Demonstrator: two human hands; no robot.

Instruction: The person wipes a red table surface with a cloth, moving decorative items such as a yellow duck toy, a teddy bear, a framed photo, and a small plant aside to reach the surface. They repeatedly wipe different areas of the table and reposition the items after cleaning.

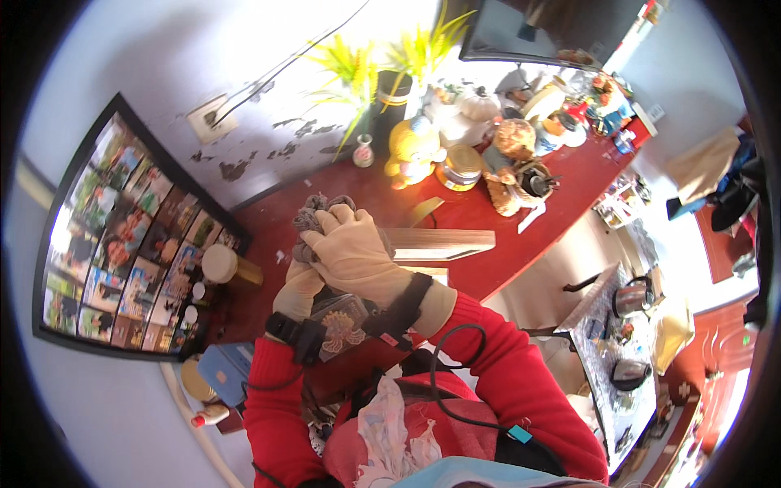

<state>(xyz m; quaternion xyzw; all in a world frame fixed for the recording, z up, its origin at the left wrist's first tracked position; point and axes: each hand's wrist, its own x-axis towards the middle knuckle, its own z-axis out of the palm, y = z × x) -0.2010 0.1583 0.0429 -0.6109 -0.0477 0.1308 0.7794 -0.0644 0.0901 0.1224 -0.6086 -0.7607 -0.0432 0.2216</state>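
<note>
Both my hands wear cream gloves and meet over the red cabinet top (305,193). My right hand (354,248) is curled over a bunched grey cloth (321,211), which sticks out past its fingertips. Just below it, my left hand (298,290) is closed, with its fingers partly hidden, so what it grips cannot be made out. Under my wrists shows a dark panel with a flower-like golden pattern (342,329). To the right of my right hand lies a wood-edged frame or box (447,242), partly covered by that hand.
A large photo frame (122,244) leans at the left, beside a lidded jar (224,267). Along the wall stand a small vase (363,152), a yellow figurine (411,152), a glass jar (461,168) and a basket (512,191). A television (553,32) hangs above.
</note>
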